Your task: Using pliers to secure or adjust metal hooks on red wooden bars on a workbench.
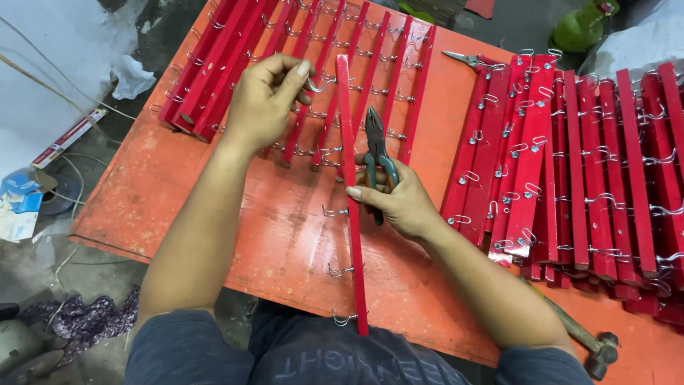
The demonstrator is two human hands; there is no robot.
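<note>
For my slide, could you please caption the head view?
Left hand sets a metal hook at a red strip; right hand holds pliers.

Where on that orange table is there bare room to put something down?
Bare table lies left of the left hand, below the far strips. A narrow gap runs between both piles. The right pile is crowded.

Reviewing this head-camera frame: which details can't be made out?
- Hammer: its handle is hidden behind the right forearm.
- Red strip: where the right hand grips it, thumb and pliers cover it.
- Hook in the left hand: fingers hide its shank.
- Right-hand pile of strips: cut off by the frame edge.
</note>
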